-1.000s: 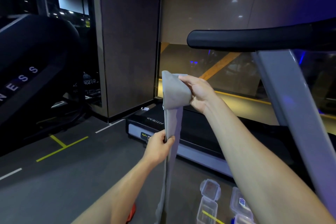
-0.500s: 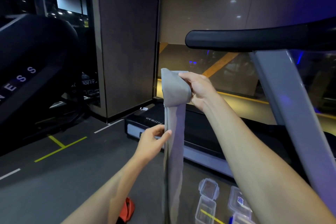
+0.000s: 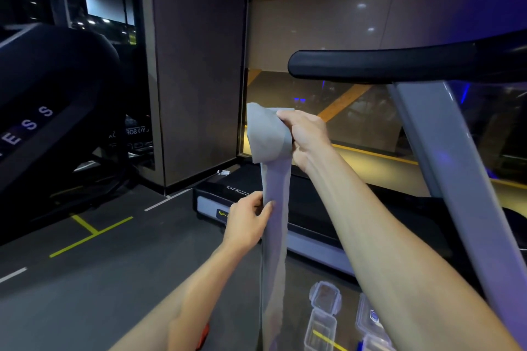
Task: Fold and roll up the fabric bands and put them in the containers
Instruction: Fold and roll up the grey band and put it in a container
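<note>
Right hand (image 3: 306, 137) is up around 12 o'clock, fingers curled round the folded top of the grey fabric band (image 3: 275, 208), which hangs straight down toward 6. Left hand (image 3: 246, 222) pinches the band's left edge partway down. Clear plastic containers (image 3: 325, 313) sit on the floor at about 5 o'clock. Treadmill (image 3: 313, 208) behind shows mirrored "FITNESS" lettering and a yellow "BODY" label; the black machine (image 3: 42, 111) at 9 o'clock reads "ESS".

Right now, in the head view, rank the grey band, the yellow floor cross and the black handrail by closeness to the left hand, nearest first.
1. Grey band: pinched by the left hand.
2. Yellow floor cross: on the floor, to its left.
3. Black handrail: above, to the right.
</note>
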The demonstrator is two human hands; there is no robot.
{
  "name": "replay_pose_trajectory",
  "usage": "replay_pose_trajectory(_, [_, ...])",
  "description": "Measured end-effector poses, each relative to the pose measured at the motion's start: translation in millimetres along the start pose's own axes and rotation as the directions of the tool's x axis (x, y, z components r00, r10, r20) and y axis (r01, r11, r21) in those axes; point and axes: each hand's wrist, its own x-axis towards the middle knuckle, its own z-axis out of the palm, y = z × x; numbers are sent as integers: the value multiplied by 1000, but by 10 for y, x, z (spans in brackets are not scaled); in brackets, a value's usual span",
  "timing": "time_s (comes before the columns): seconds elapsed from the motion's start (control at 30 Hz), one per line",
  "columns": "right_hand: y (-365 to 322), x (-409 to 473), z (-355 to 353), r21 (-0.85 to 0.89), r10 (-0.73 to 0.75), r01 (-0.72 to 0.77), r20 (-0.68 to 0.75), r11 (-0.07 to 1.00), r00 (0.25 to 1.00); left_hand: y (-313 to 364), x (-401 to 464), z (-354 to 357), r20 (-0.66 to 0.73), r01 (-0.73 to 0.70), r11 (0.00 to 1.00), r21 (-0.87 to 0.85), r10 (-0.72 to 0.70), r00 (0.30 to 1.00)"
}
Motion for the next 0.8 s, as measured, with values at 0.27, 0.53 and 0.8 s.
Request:
replay_pose_trajectory(0.27, [43,34,8,3,18,-18,-29,1000,999,-105,61,-37,15,-3,1000,-16,4,1000])
replay_pose_trajectory(0.53, [35,0,0,53,50,-50,-8,997,999,-265,87,-61,131,-6,998,-65,15,991])
replay_pose_trajectory(0.8, [-89,-131,-525,128,179,-233,335,964,925,-327,245,-236,142,-80,997,2,79,987])
